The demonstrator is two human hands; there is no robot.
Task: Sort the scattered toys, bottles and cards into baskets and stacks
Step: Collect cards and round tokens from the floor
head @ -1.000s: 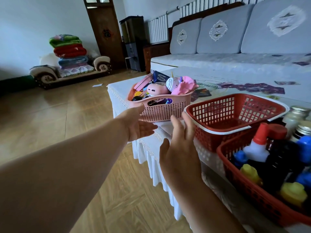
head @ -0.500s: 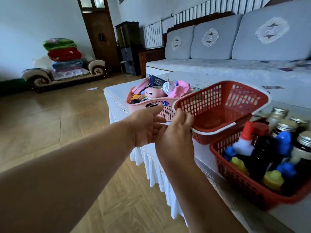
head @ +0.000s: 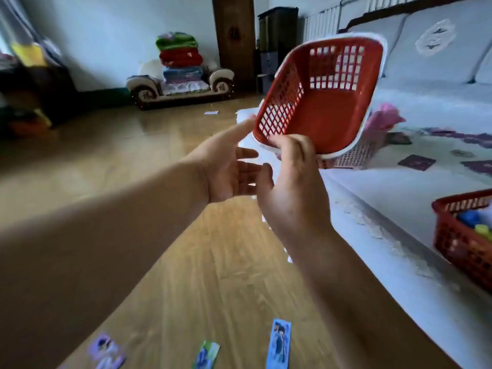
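Right hand [head: 292, 182]: fingers curled over the near rim of the empty red basket [head: 327, 107], gripping it; basket held in the air, tilted with its open side towards the camera, white rim band visible, nothing inside; it hangs over the near edge of the table [head: 386, 187], towards that table's left end. Left hand [head: 229, 166]: wide, palm turned inward, fingers straight, holding nothing; index fingertip reaches the basket's near left corner, contact there cannot be told. Pink basket [head: 354, 155]: stands on the table just behind the red one, mostly hidden by it; a pink toy [head: 383, 118] shows above its rim. Dark cards [head: 416, 162]: lie flat and scattered on the table top, further in from the near edge. Second red basket [head: 458, 241]: on the table by its near edge, cut by the right border of the view; blue and yellow bottle caps [head: 476, 225] inside. Wooden floor [head: 226, 262]: three picture cards lie below the forearms, one blue [head: 279, 342], one green [head: 206, 355], one purple [head: 106, 352], well apart from the table. Grey sofa [head: 439, 49] beyond the table's far edge; folded blankets [head: 179, 54] stacked by the far wall; frame blurred towards its borders.
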